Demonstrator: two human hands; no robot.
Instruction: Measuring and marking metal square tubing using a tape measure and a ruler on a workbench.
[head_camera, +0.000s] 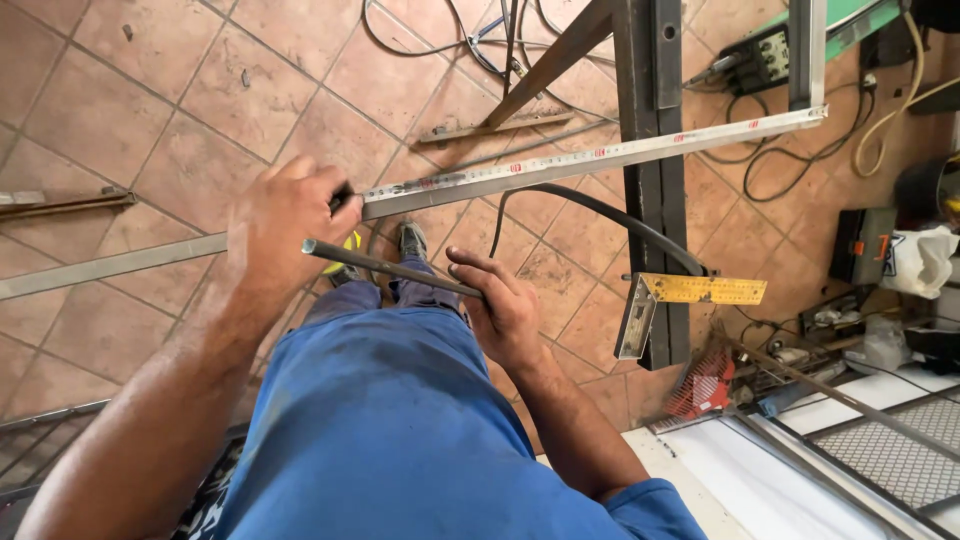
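Observation:
My left hand (285, 215) is closed on a yellow tape measure (351, 241) and presses it against a long grey metal bar (110, 265) that runs across the view. The tape blade (600, 152) lies stretched along the bar toward the upper right. Just below the bar, my right hand (503, 310) grips a thin dark metal rod (385, 266), which points left toward my left hand. My blue trousers (400, 400) and one shoe (411, 240) show beneath both hands.
A dark steel frame post (652, 150) stands right of centre, with a yellow try square (700, 290) resting against it. A black cable (600, 212) curves past. A welding machine (760, 55) and cables lie at top right, mesh panels (890, 450) at bottom right, over the tiled floor (120, 110).

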